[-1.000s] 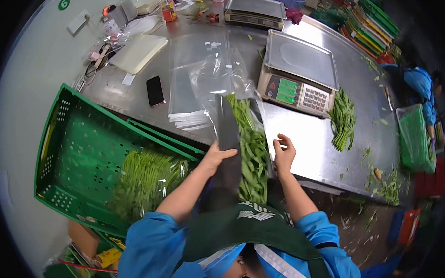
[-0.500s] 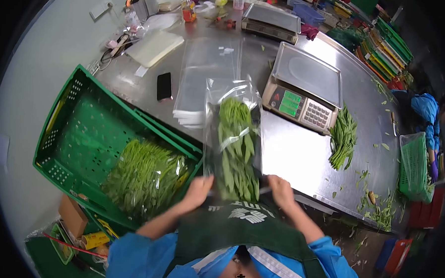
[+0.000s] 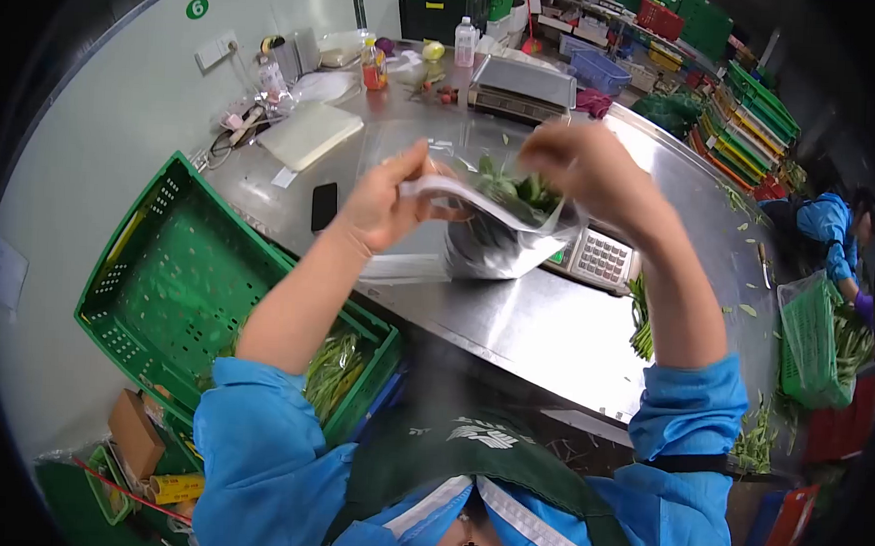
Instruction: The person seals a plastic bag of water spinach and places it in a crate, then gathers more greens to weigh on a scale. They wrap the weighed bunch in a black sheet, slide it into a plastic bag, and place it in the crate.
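Note:
A clear plastic bag [image 3: 497,251] of leafy greens [image 3: 519,189] is raised over the table in front of me, its mouth upward. My left hand [image 3: 397,198] is closed on the whitish edge of the bag's mouth at the left. Over the right side of the bag, my right hand [image 3: 584,167] has its fingers curled and blurred by motion; what they hold I cannot make out. Under my right forearm is the scale with a keypad [image 3: 602,261], partly hidden. A loose bunch of greens [image 3: 641,316] lies beside it.
Left of the table stands a green crate [image 3: 178,291] with bagged greens [image 3: 336,371]. A phone [image 3: 324,208], flat plastic bags [image 3: 394,268] and a second scale [image 3: 522,86] are on the metal table [image 3: 523,326]. At far right, a person [image 3: 825,222] works by a green basket [image 3: 810,343].
The bag of greens has gone from lying flat before me to raised and tilted farther forward. Both hands have moved from its near end up to its mouth.

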The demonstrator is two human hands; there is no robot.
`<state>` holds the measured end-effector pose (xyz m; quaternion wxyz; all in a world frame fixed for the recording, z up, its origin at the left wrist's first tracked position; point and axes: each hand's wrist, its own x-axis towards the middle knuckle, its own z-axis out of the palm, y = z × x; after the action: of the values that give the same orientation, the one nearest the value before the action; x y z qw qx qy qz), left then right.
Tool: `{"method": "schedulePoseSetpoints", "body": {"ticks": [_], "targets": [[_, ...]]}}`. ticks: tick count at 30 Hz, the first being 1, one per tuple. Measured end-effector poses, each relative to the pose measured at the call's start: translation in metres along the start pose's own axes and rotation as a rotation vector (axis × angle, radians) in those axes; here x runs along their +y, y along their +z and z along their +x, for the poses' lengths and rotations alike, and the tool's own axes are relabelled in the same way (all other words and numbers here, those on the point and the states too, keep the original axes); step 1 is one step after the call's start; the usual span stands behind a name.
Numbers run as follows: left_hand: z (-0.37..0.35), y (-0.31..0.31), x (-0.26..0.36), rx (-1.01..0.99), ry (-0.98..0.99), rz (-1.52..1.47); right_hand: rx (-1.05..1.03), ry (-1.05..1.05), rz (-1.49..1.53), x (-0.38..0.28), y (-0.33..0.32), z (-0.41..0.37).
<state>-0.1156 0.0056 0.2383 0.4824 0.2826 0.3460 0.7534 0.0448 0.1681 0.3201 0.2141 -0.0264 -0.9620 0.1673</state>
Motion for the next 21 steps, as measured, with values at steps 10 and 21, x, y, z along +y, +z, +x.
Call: {"method": "schedulePoseSetpoints", "body": {"ticks": [10, 21], "targets": [[0.024, 0.003, -0.008, -0.065, 0.159, 0.193, -0.32, 0.115, -0.385, 0.013, 0.02, 0.009], [0.05, 0.043, 0.01, 0.197, 0.147, 0.219, 0.932, -0.266, -0.269, 0.063, -0.238, -0.042]]}}
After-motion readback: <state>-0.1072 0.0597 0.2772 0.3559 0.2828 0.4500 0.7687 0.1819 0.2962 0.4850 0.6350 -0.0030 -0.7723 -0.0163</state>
